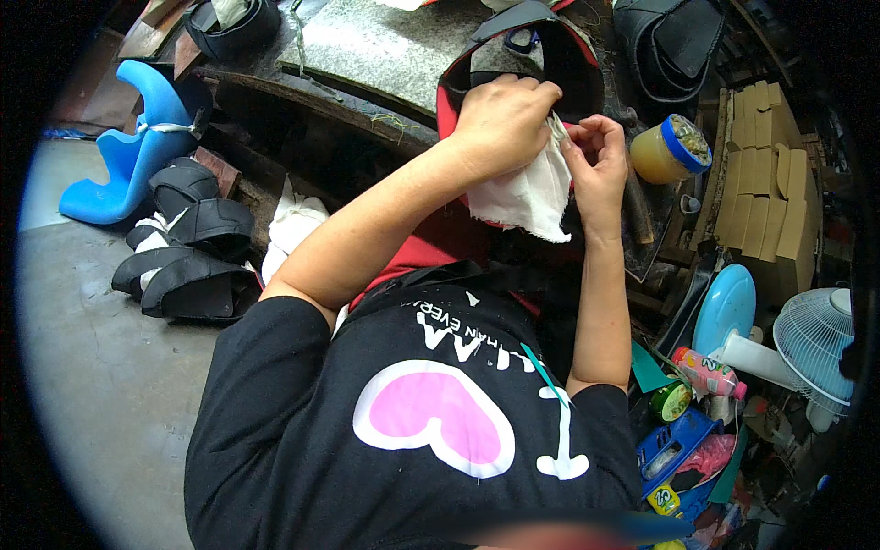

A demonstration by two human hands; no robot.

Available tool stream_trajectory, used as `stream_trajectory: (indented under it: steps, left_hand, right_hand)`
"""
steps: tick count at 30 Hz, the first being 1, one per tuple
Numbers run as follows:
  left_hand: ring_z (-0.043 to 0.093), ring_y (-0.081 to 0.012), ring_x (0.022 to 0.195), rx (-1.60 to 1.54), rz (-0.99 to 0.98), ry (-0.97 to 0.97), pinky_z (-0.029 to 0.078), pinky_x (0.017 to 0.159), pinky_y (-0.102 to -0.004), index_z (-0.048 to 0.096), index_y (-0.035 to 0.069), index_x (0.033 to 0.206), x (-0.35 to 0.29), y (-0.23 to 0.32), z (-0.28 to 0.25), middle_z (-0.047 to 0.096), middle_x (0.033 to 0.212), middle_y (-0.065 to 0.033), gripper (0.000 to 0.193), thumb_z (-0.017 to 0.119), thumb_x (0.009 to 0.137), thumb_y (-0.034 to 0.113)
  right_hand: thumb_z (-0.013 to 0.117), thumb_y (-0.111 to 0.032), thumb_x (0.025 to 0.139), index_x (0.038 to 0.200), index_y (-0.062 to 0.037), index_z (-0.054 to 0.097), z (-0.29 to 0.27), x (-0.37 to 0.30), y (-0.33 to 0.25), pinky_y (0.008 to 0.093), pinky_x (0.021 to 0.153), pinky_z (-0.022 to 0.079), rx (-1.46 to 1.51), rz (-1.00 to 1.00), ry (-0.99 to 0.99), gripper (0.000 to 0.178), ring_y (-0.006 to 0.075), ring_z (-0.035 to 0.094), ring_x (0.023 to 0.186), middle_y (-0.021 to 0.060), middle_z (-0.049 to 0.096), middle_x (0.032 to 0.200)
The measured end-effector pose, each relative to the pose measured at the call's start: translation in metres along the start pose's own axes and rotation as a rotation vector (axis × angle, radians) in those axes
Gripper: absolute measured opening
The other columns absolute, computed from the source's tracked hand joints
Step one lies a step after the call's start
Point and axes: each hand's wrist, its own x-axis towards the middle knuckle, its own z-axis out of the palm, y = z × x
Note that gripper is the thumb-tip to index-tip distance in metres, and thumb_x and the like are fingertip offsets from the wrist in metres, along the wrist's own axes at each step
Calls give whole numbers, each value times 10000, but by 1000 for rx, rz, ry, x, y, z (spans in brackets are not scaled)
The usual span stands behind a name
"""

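My left hand [511, 124] is closed at the near edge of a black curved padded piece [509, 20] with red lining, its fingers partly hidden. A white cloth [522, 200] with a frayed lower edge hangs down below this hand, bunched at its top. My right hand [600, 165] is closed beside it, thumb and fingers pinching the right edge of the cloth. The padded piece stands open toward me, and its dark hollow shows beyond my left hand. What the left fingertips press on inside is hidden.
A stone slab [367, 55] lies on the bench beyond my left forearm. To the right stand a jar [655, 154] with a blue rim, cardboard boxes [765, 202] and a fan [816, 344]. On the left are a blue plastic form [137, 151] and stacked black pieces [197, 275].
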Motion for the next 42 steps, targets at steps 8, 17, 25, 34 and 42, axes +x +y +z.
stream_trajectory:
  steps: [8,17,25,34,42]
  left_hand:
    - [672,-347,903,-87,-155,-76,527,811,-439,707,46,803,4,-6,-2,677,921,-133,239,710,785,284]
    - [658,-371,858,-62,-78,15,523,772,-455,685,7,805,-2,-17,6,649,880,-174,165,649,798,168]
    - [675,-387,861,-423,-366,-78,528,796,-461,673,-35,809,2,-33,-12,673,883,-242,238,612,835,194]
    - [650,-317,1015,-82,247,-5,530,878,-427,661,141,1172,-9,-14,-10,636,1102,-120,378,724,843,315]
    - [665,-323,911,-125,19,-85,544,788,-411,719,46,907,-11,-18,-12,653,978,-112,241,709,797,260]
  right_hand:
    - [606,13,912,1109,-31,541,-1,-10,-8,302,879,541,79,-16,-167,212,151,685,989,123,720,1027]
    - [712,-128,900,1086,-55,592,6,3,-15,284,752,547,-353,-36,-41,234,131,698,822,64,711,984]
    - [777,-135,840,1053,-71,629,12,2,-20,289,711,529,-578,-51,-49,267,130,661,743,27,689,879]
    - [716,-169,903,1049,-63,602,8,0,1,331,725,532,-288,-47,12,213,201,682,767,73,695,911]
    - [819,-176,740,969,-76,563,13,-13,-9,334,715,507,-565,-200,-48,357,203,621,799,59,596,942]
